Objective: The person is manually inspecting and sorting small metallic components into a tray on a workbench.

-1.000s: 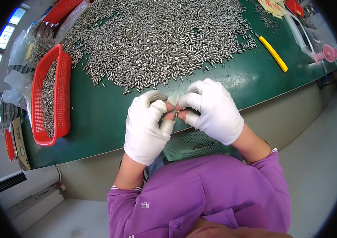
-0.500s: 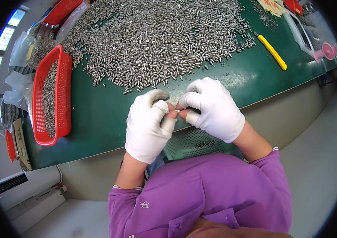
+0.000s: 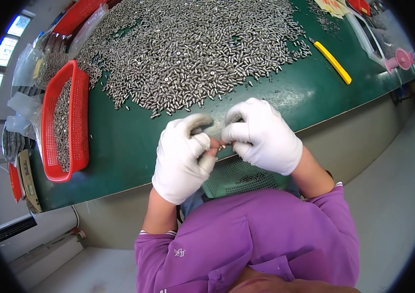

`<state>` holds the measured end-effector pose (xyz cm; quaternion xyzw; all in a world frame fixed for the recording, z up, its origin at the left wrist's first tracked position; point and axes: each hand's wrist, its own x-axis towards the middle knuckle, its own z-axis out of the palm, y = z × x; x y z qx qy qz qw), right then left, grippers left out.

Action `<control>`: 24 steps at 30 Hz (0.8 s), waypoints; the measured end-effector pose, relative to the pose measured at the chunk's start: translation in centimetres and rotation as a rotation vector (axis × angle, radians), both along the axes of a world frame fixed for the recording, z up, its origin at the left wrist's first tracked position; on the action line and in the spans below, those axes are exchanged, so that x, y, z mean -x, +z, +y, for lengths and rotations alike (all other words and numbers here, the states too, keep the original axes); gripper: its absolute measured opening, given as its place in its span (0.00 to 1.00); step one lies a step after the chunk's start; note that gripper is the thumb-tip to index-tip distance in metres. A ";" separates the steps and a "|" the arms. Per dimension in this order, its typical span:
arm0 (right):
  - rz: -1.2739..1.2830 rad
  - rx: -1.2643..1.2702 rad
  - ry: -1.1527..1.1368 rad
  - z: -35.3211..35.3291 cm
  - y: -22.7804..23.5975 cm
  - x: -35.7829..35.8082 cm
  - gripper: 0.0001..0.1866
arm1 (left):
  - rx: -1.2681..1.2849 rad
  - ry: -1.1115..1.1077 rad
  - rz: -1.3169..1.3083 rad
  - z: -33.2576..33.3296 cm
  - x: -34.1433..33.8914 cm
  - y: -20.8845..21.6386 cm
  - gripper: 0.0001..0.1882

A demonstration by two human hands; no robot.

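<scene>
1. One small shiny metal piece (image 3: 222, 146) sits between thumb and finger of the left hand (image 3: 180, 158) — grip closed on it.
2. The right hand (image 3: 264, 139) shows less bare fingertip than before; its grip cannot be told. Handling seems ongoing.
3. Beyond: heaped pointed metal parts (image 3: 188, 58), glossy green surface (image 3: 119, 146), perforated red basket (image 3: 80, 122).

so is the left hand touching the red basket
Apart: the head view shows a wide stretch of green tabletop between the left hand and the red basket.
</scene>
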<state>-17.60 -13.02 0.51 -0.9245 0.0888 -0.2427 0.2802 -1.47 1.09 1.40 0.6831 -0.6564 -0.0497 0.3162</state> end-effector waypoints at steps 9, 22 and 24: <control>-0.128 -0.009 -0.294 -1.7 0.3 1.9 0.10 | 0.142 0.116 0.137 0.4 -0.6 -1.1 0.10; 0.049 0.363 -0.181 -0.2 0.4 -2.6 0.07 | 0.113 0.356 -0.063 -0.1 0.1 -2.1 0.11; 0.084 0.368 -0.218 -0.5 0.7 -2.1 0.05 | 0.108 0.352 -0.063 0.0 0.0 -2.1 0.11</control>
